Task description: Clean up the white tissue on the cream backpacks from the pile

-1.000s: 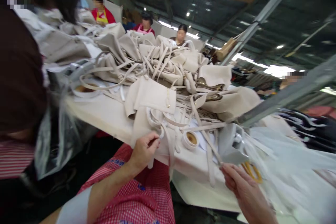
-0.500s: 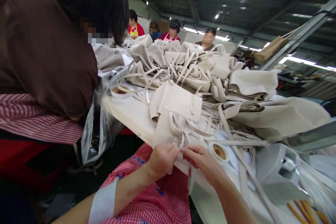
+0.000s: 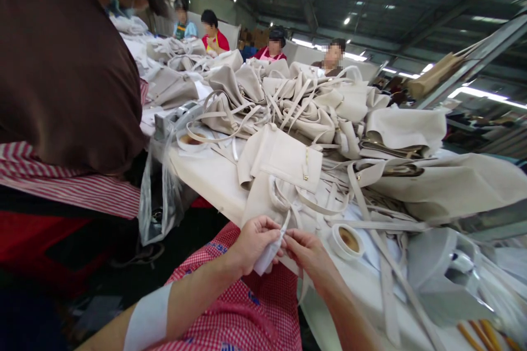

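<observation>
My left hand (image 3: 254, 245) is closed on a white piece of thin sheet (image 3: 267, 256) that looks like paper or film. Pinched close beside it, my right hand (image 3: 308, 254) has its fingertips at the edge of the same piece. A narrow pale strip (image 3: 285, 222) rises from between the fingers; whether it is a strap end or part of the sheet I cannot tell. Just beyond the hands a beige bag (image 3: 284, 162) lies at the table edge with its flap and small gold fitting upward. A thin strap (image 3: 323, 205) loops from it.
Several beige bags (image 3: 304, 120) are heaped across the table (image 3: 209, 181). A tape roll (image 3: 347, 241) lies right of my hands, near a clear plastic box (image 3: 440, 263) and orange-handled tools (image 3: 480, 334). A co-worker in a brown top (image 3: 66, 77) leans in at left; several people sit beyond.
My left hand has turned and opened up somewhat, so the white sheet shows between both hands. The view has shifted slightly, and the co-worker at left has moved further left.
</observation>
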A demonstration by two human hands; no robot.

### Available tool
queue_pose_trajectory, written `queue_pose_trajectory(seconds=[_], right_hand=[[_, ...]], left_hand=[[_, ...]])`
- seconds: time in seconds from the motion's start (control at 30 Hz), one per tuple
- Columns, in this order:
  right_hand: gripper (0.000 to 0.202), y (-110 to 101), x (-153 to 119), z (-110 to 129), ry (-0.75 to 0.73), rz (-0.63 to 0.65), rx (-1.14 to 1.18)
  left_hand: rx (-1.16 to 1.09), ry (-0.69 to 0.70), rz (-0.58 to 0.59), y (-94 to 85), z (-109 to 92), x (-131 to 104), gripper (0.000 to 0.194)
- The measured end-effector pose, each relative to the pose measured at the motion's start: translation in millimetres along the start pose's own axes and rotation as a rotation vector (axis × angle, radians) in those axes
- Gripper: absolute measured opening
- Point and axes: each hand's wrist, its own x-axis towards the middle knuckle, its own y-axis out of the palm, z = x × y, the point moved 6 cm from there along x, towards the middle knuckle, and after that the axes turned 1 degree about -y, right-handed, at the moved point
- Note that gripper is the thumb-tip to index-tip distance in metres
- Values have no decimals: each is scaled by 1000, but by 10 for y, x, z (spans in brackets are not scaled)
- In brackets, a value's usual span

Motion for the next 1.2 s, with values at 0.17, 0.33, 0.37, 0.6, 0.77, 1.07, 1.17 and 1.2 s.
queue_pose_trajectory(seconds=[0.17,0.33,0.37,0.6,0.77,1.07,1.17,1.2], right_hand=[[55,142,70,-111,40,-95,257],[60,150,108,-152,-16,-133,445],[56,151,116,-163,-18,-107,493],[46,190,166,-155,-46,122,871],[42,217,205,-137,-102,88,761],[45,180,234,-357,-158,-78,756],[44,208,211,-329,-161,-122,758],[44,230,197,-311,-147,-116,742]], left_hand=[[-70,-2,-46,-17,54,-34,49],[-84,-10,-51,-57,96,-56,48],[-103,-29,-42,-66,108,-58,46],[-274,-235,84,-82,146,-29,20],[-377,-291,95,-90,114,-24,11],[-731,-550,293,104,77,-161,13],[-689,-494,312,105,80,-133,15],[-629,-457,294,84,90,-114,15]])
